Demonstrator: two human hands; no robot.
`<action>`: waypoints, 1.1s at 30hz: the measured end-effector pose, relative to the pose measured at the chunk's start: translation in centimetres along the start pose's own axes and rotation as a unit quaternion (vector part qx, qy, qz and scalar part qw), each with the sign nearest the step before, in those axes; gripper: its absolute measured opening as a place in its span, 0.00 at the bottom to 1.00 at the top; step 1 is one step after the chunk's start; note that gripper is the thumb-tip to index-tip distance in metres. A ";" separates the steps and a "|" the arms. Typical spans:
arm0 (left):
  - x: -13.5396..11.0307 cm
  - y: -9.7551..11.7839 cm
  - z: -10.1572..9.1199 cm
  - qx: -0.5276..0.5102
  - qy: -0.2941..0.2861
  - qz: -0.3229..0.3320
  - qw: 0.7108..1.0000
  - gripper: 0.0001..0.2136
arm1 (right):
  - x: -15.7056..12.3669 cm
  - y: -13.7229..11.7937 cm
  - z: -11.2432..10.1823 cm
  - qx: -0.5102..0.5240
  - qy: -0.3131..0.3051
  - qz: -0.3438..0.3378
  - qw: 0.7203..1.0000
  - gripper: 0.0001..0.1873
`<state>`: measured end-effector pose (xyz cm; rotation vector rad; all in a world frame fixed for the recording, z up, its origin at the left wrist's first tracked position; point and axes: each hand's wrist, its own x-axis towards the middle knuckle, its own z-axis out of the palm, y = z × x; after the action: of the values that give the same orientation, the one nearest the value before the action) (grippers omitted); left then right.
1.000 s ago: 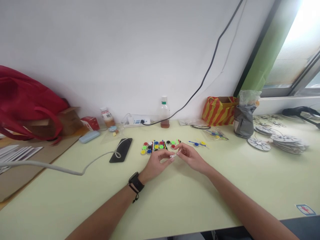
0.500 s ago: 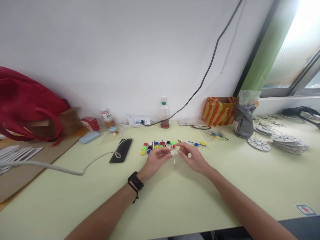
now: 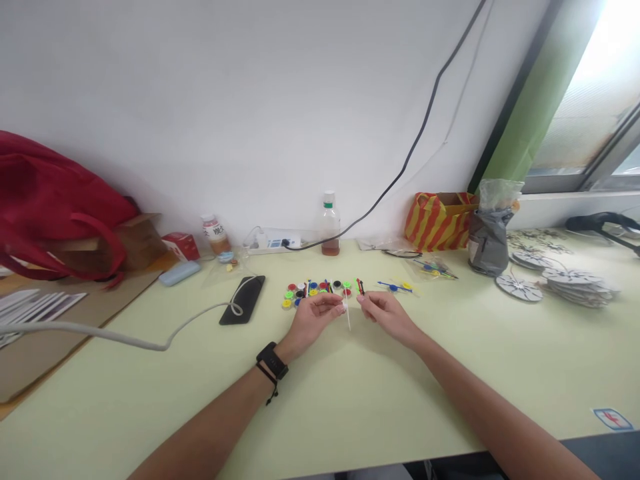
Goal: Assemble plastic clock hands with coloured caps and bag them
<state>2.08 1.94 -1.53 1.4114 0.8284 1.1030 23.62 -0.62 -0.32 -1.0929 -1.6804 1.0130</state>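
Observation:
My left hand (image 3: 315,319) pinches a thin white pointer (image 3: 349,320) between thumb and fingers, just above the table. The pointer stands roughly upright in view, with a small white part at the fingertips. Right of it, my right hand (image 3: 391,319) is closed, thumb against the bent forefinger; whether anything small is between them I cannot make out. Just beyond its fingertips lie red and black pointers (image 3: 361,287). Several round plastic pieces in yellow, green, red, black, white and blue, such as a yellow disc (image 3: 287,304), are laid out beyond my hands, partly hidden by the left one.
Blue and yellow pointers (image 3: 395,287) lie to the right. A black phone (image 3: 243,301) with a grey cable (image 3: 165,347) rests at left. Behind stand a bottle (image 3: 330,230) and a power strip (image 3: 273,240). Stacked printed discs (image 3: 575,287) are at far right.
My right hand has drawn slightly away from the white pointer, and its spread fingers have closed together, uncovering the red and black pointers. The left hand keeps its pinch on the white pointer.

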 end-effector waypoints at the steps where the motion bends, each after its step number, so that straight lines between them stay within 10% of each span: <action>1: 0.0 0.0 0.0 0.003 -0.001 0.002 1.000 0.17 | 0.1 0.0 0.1 0.008 0.000 -0.009 1.000 0.28; 33: -0.8 -0.2 0.4 0.115 -0.042 0.086 0.989 0.15 | 0.3 0.8 0.7 0.062 -0.032 -0.016 0.997 0.22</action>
<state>2.20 1.13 -1.82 1.7382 0.8044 1.0945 23.10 -0.23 -1.17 -0.9600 -1.6565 1.1265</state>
